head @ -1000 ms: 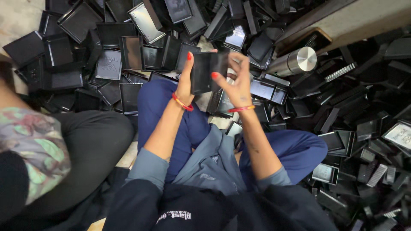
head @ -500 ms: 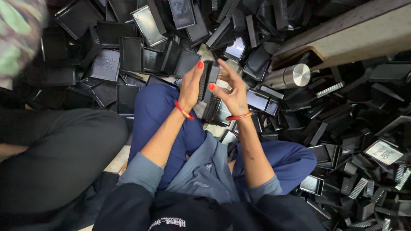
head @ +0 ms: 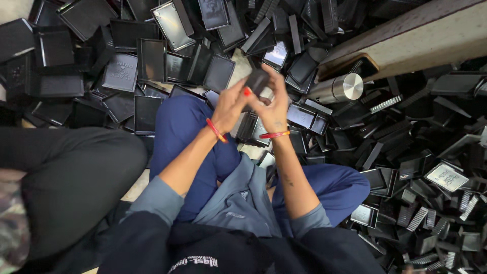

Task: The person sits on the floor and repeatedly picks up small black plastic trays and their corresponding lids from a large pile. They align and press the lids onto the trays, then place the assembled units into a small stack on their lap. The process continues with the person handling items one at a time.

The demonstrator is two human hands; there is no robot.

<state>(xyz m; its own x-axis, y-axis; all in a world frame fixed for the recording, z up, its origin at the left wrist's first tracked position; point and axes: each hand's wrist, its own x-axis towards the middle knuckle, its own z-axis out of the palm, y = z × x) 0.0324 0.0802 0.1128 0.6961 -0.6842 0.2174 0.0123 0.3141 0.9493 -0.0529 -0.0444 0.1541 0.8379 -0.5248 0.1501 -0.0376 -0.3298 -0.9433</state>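
In the head view I sit on the floor in blue trousers. My left hand (head: 231, 106) and my right hand (head: 274, 109) meet above my knees. Both grip one small black plastic case (head: 257, 81), held up between the fingertips. My left thumb has a red nail and presses on the case's side. Red bangles sit on both wrists. A second black case (head: 248, 127) lies just under my hands, between my legs.
Heaps of black plastic cases and lids (head: 152, 56) cover the floor ahead and on the right (head: 426, 167). A steel cylinder (head: 340, 89) lies by a wooden beam (head: 416, 38). Another person's leg in black (head: 66, 172) is at my left.
My hands have drawn closer together around the black case and turned it. The view has shifted, so the other person's leg fills more of the left side.
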